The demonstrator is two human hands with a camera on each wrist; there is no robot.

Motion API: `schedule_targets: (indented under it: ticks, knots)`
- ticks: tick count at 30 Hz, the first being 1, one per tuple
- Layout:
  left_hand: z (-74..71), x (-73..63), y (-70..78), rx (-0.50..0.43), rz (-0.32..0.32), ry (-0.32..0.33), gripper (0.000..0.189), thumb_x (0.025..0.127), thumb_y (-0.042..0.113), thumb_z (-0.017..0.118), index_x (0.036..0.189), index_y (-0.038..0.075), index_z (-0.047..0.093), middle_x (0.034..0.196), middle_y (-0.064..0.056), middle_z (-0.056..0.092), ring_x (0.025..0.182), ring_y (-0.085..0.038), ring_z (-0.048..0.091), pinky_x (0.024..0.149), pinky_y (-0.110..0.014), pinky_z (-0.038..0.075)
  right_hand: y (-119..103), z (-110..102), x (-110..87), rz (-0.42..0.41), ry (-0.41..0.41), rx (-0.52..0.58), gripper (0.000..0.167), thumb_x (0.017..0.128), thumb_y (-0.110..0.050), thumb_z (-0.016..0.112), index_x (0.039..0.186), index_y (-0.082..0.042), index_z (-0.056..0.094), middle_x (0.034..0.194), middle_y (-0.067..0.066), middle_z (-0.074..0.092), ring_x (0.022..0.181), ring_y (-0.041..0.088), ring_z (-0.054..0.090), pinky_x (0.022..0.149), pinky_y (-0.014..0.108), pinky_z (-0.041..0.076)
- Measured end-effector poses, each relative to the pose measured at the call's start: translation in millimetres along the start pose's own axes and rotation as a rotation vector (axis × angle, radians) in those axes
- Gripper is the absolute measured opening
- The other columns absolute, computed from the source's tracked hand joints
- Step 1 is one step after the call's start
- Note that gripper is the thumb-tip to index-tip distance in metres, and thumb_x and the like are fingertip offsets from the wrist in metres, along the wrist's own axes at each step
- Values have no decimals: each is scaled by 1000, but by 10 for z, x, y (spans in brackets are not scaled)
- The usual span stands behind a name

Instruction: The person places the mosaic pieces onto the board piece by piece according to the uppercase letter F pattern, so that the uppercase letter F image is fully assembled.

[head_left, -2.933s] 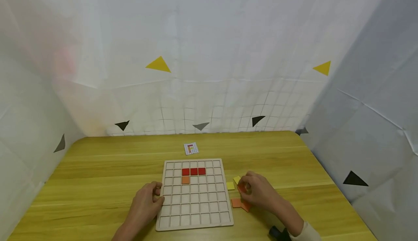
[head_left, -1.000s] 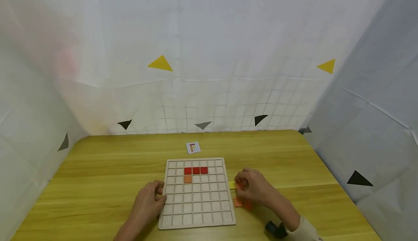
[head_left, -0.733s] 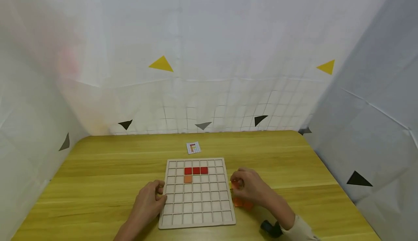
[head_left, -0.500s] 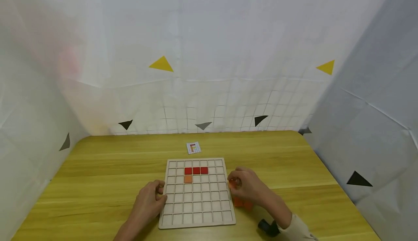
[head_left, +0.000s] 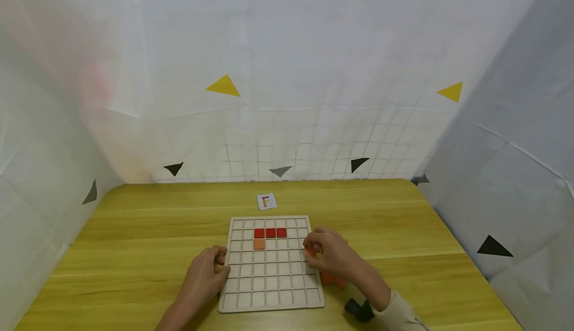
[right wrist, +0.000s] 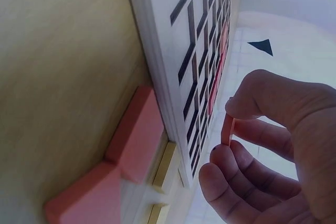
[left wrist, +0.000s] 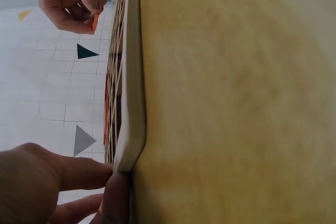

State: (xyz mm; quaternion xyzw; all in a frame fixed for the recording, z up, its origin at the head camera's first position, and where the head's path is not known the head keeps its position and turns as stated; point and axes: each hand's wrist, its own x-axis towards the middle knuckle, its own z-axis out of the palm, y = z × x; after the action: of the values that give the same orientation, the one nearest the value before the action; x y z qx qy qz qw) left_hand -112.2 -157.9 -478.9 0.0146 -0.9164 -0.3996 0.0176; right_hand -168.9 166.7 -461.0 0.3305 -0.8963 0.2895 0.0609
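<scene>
A wooden grid board lies flat on the table. Three red tiles form a row in its upper part, with an orange tile below the leftmost one. My left hand holds the board's left edge with thumb and fingertips. Between thumb and fingers, my right hand pinches another orange tile, raised over the board's right edge. Loose orange tiles and yellow tiles lie on the table beside that edge, partly hidden under the right hand in the head view.
Behind the board lies a small card printed with a coloured grid pattern. White sheeting with triangle marks surrounds the wooden table at the back and sides. A black device sits at the right wrist.
My right hand has picked up an orange tile from the loose group and moved left with it, from beside the board to over its right edge. The left hand stays at the left edge.
</scene>
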Motion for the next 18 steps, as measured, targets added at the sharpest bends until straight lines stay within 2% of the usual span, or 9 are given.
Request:
schedule_targets:
  ticks: [18]
  knots:
    - [3, 0, 5, -1, -2, 6, 35, 82, 1, 76, 116, -2, 65, 91, -3, 59, 74, -12, 57, 64, -28, 49, -135, 103, 138, -45, -31, 50, 17, 76, 0, 76, 92, -6, 73, 82, -1, 57, 73, 16, 55, 61, 22, 47]
